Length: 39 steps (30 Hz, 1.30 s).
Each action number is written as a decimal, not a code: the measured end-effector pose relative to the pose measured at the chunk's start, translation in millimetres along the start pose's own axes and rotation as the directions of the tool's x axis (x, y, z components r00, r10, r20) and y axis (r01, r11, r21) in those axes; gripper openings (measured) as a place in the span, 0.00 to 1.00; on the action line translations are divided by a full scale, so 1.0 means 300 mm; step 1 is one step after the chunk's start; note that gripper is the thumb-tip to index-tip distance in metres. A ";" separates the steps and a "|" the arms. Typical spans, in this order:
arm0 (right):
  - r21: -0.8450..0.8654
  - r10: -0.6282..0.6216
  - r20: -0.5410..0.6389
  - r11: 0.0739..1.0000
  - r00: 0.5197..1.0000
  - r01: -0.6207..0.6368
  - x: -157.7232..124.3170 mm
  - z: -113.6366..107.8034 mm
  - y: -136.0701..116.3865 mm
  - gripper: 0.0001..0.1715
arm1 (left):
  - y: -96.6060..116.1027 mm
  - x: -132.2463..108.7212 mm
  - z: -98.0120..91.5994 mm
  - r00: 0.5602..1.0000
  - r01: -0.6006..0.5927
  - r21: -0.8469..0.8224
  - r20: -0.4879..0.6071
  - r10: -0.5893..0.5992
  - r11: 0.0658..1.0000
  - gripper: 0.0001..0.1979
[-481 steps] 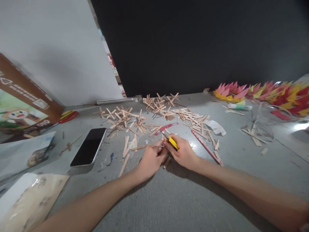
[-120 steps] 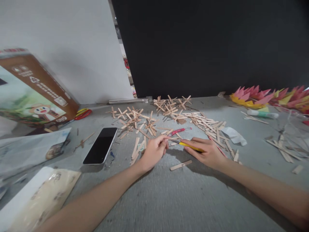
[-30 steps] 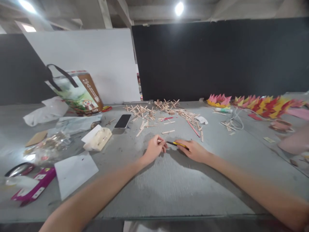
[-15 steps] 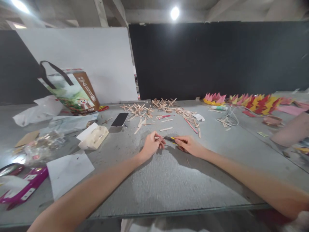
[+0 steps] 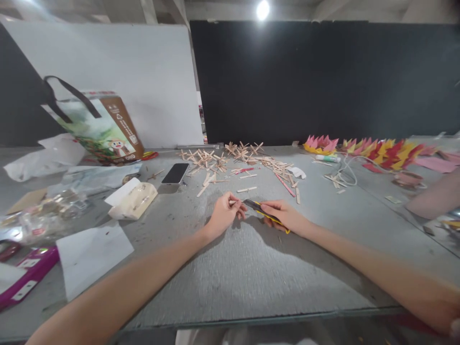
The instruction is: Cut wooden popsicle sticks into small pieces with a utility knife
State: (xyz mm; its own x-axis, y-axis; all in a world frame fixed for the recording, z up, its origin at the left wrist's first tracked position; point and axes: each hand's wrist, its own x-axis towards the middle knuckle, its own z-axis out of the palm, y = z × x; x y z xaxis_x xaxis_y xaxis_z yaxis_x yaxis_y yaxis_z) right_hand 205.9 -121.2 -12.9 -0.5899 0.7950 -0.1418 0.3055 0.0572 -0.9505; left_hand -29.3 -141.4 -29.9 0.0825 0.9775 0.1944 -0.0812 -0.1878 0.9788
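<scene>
My left hand [image 5: 225,211] is closed in a pinch on a short wooden stick [image 5: 232,202], and only a little of the stick shows between the fingers. Facing it, my right hand [image 5: 282,214] is wrapped round a black-and-yellow hand tool [image 5: 254,206], perhaps a cutter; its exact kind is not clear. The tool's dark front end points at the left fingertips, very near the stick. Its yellow rear end sticks out below the palm. Just beyond the hands lie a loose wooden stick [image 5: 247,189] and a heap of crossed sticks [image 5: 206,161].
Left of me are a phone [image 5: 175,173], a tissue pack [image 5: 133,200], a paper sheet [image 5: 95,256], a purple object [image 5: 30,278] and a printed bag [image 5: 104,127]. At right are a glue stick [image 5: 327,158], a white cable [image 5: 347,172], paper petals [image 5: 391,153] and another person's arm [image 5: 431,194].
The tool now shows more of its length, its yellow rear end emerging under my right hand. My view has tilted down slightly and turned right. Both hands stay close together.
</scene>
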 end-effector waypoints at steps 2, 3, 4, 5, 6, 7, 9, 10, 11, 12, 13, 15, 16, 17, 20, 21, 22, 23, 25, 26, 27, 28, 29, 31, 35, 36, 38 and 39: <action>0.027 0.021 0.008 0.999 1.000 -0.021 0.001 -0.003 -0.003 0.35 | 0.002 -0.003 0.002 1.000 -0.007 0.008 0.001 0.007 1.000 0.16; 0.037 0.028 0.011 0.999 1.000 -0.029 0.002 -0.005 -0.004 0.35 | 0.003 -0.004 0.002 1.000 -0.011 0.013 0.001 0.011 1.000 0.16; 0.044 0.032 0.013 0.999 0.999 -0.033 0.003 -0.007 -0.005 0.35 | 0.003 -0.005 0.003 1.000 -0.013 0.017 0.001 0.013 1.000 0.16; 0.048 0.032 0.013 0.998 0.999 -0.033 0.004 -0.008 -0.006 0.34 | 0.003 -0.005 0.002 1.000 -0.013 0.020 0.004 0.013 1.000 0.16; 0.049 0.026 0.007 0.998 1.000 -0.026 0.004 -0.009 -0.007 0.34 | 0.004 -0.005 0.002 1.000 -0.012 0.017 0.005 0.012 1.000 0.17; 0.049 0.011 -0.010 0.999 1.000 -0.011 0.003 -0.010 -0.008 0.33 | 0.005 -0.004 0.001 1.000 -0.010 0.008 0.005 0.010 1.000 0.17; 0.043 -0.042 -0.077 0.998 0.996 0.045 0.000 -0.008 -0.014 0.32 | 0.010 -0.003 0.000 1.000 -0.011 -0.021 -0.003 0.011 1.000 0.18; 0.035 -0.081 -0.130 0.996 0.988 0.086 -0.003 -0.006 -0.017 0.32 | 0.015 -0.004 0.001 1.000 -0.015 -0.037 -0.007 0.015 0.999 0.18; 0.023 -0.123 -0.189 0.991 0.974 0.129 -0.007 -0.003 -0.021 0.32 | 0.021 -0.006 0.004 1.000 -0.020 -0.050 -0.007 0.019 0.999 0.18; 0.009 -0.163 -0.246 0.985 0.955 0.170 -0.011 0.001 -0.023 0.31 | 0.029 -0.011 0.009 1.000 -0.024 -0.058 0.001 0.024 0.998 0.19; -0.015 -0.203 -0.301 0.978 0.932 0.208 -0.016 0.005 -0.025 0.29 | 0.038 -0.019 0.017 0.999 -0.026 -0.057 0.019 0.028 0.998 0.18; -0.109 -0.288 -0.386 0.958 0.876 0.267 -0.025 0.017 -0.022 0.24 | 0.056 -0.042 0.040 0.997 -0.033 -0.021 0.070 0.034 0.999 0.16; -0.176 -0.332 -0.407 0.943 0.851 0.283 -0.029 0.024 -0.019 0.22 | 0.063 -0.056 0.054 0.994 -0.038 0.023 0.101 0.035 0.999 0.14; -0.251 -0.375 -0.412 0.923 0.830 0.293 -0.031 0.031 -0.014 0.20 | 0.069 -0.070 0.068 0.992 -0.044 0.075 0.125 0.034 0.996 0.13; -0.429 -0.461 -0.367 0.854 0.808 0.293 -0.033 0.050 0.002 0.19 | 0.073 -0.107 0.099 0.985 -0.057 0.199 0.170 0.023 0.978 0.10; -0.459 -0.472 -0.349 0.839 0.810 0.291 -0.032 0.054 0.006 0.20 | 0.070 -0.115 0.104 0.985 -0.060 0.233 0.174 0.019 0.971 0.10; -0.477 -0.477 -0.335 0.829 0.813 0.290 -0.032 0.058 0.009 0.20 | 0.067 -0.120 0.106 0.984 -0.066 0.266 0.175 0.019 0.962 0.10; -0.487 -0.477 -0.321 0.824 0.818 0.290 -0.032 0.061 0.011 0.19 | 0.063 -0.123 0.106 0.985 -0.079 0.295 0.172 0.028 0.952 0.11; -0.494 -0.471 -0.291 0.819 0.833 0.291 -0.032 0.065 0.012 0.18 | 0.058 -0.124 0.100 0.983 -0.115 0.330 0.171 0.061 0.937 0.12; -0.495 -0.468 -0.276 0.818 0.840 0.293 -0.033 0.066 0.013 0.18 | 0.058 -0.124 0.097 0.981 -0.134 0.338 0.179 0.076 0.932 0.12; -0.498 -0.464 -0.264 0.817 0.845 0.293 -0.033 0.067 0.013 0.17 | 0.059 -0.124 0.094 0.977 -0.149 0.345 0.198 0.083 0.927 0.13; -0.499 -0.460 -0.256 0.816 0.850 0.292 -0.033 0.067 0.014 0.16 | 0.061 -0.125 0.092 0.972 -0.161 0.353 0.221 0.084 0.922 0.13; -0.498 -0.455 -0.252 0.818 0.854 0.289 -0.033 0.067 0.015 0.14 | 0.064 -0.126 0.090 0.967 -0.170 0.364 0.243 0.083 0.916 0.13; -0.491 -0.445 -0.252 0.824 0.860 0.282 -0.030 0.066 0.018 0.13 | 0.069 -0.127 0.089 0.959 -0.181 0.383 0.273 0.077 0.906 0.15; -0.482 -0.424 -0.263 0.836 0.867 0.263 -0.018 0.062 0.025 0.13 | 0.062 -0.121 0.088 0.957 -0.175 0.382 0.281 0.066 0.907 0.15; -0.483 -0.419 -0.266 0.837 0.868 0.257 -0.016 0.061 0.027 0.13 | 0.058 -0.118 0.088 0.960 -0.167 0.394 0.275 0.058 0.904 0.15; -0.488 -0.410 -0.266 0.838 0.872 0.245 -0.014 0.061 0.029 0.13 | 0.049 -0.113 0.088 0.967 -0.142 0.429 0.253 0.032 0.892 0.14; -0.493 -0.407 -0.261 0.836 0.875 0.241 -0.014 0.060 0.030 0.13 | 0.045 -0.112 0.089 0.970 -0.126 0.443 0.242 0.017 0.887 0.14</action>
State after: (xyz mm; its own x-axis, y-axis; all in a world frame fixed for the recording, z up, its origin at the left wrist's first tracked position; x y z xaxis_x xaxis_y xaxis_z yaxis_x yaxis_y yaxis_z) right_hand 197.6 -134.9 -25.9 -0.4451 0.8305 0.3349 0.4812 0.5373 -0.6927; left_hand -6.7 -179.4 -21.4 0.3189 0.9217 0.2208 0.3580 -0.3329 0.8724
